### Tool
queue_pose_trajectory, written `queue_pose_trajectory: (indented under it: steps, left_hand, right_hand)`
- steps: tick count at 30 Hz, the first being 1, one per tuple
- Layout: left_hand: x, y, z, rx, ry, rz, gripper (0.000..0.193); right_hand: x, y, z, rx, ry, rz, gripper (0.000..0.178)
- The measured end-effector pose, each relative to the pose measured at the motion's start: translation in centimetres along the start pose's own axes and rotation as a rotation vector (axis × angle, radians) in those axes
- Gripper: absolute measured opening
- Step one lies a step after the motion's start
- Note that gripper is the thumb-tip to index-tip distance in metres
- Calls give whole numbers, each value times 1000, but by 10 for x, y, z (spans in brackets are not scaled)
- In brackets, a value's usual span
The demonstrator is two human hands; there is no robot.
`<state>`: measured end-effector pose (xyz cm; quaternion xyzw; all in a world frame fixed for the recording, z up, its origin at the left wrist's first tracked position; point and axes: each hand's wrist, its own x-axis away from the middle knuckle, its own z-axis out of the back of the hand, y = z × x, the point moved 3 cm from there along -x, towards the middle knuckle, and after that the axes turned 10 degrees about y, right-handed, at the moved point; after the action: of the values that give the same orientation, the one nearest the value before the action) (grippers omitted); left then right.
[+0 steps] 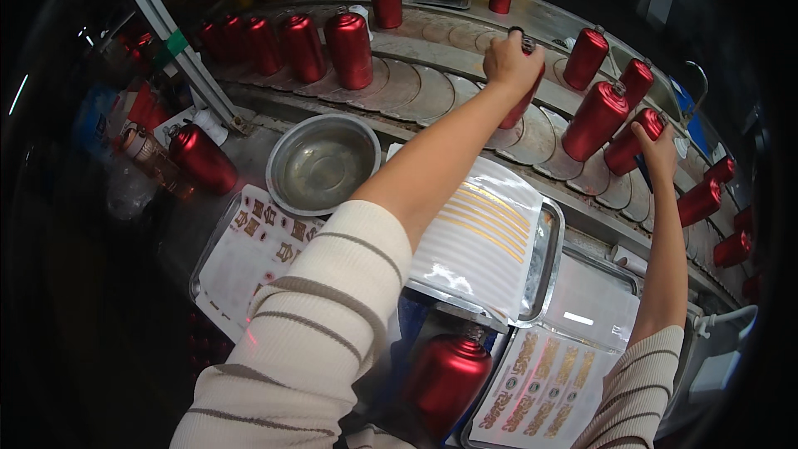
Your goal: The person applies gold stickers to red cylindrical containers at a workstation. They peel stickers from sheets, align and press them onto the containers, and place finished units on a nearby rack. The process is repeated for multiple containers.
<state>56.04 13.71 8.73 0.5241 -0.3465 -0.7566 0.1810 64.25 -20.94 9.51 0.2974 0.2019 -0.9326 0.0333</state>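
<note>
Both my arms, in cream sleeves with dark stripes, reach forward to a curved conveyor (432,93) of overlapping round metal plates. My left hand (509,65) is closed round the top of a glossy red metal bottle (524,106) on the conveyor. Farther right, my right hand (659,148) grips another red bottle (630,148) near its shoulder. Between them a third red bottle (595,120) stands on the plates. Close to me is a larger-looking red bottle (449,378), its neck upward. Some fingers of both hands are hidden.
A metal basin (273,168) of liquid stands left of a tray with a sheet of gold stripes (490,220). Sheets of gold and brown decals (540,387) (249,237) lie on trays nearby. Several red bottles (349,50) line the conveyor; a metal post (187,54) rises at left.
</note>
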Motion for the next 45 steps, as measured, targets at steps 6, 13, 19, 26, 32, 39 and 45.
queue_pose_trajectory:
  steps: [6, 13, 19, 26, 32, 39, 45]
  left_hand:
    - [18, 36, 1, -61, -186, 88, 63]
    - [88, 141, 100, 448, -531, -207, 88]
    - [107, 187, 253, 558, -452, -492, 82]
    - [71, 54, 439, 492, -206, -11, 79]
    - [47, -128, 602, -341, 464, -227, 86]
    - [71, -189, 618, -482, 554, 14, 100]
    - [77, -167, 614, -543, 583, 83, 93]
  right_hand:
    - [15, 67, 49, -29, 86, -168, 94]
    - [89, 33, 172, -409, -29, -25, 78]
    - [183, -145, 233, -748, -330, 333, 92]
    - [242, -198, 240, -718, -355, 617, 104]
    - [278, -109, 220, -753, -555, 103, 59]
    - [335, -58, 238, -734, -572, -303, 49]
    - [356, -25, 250, -857, -559, -440, 47]
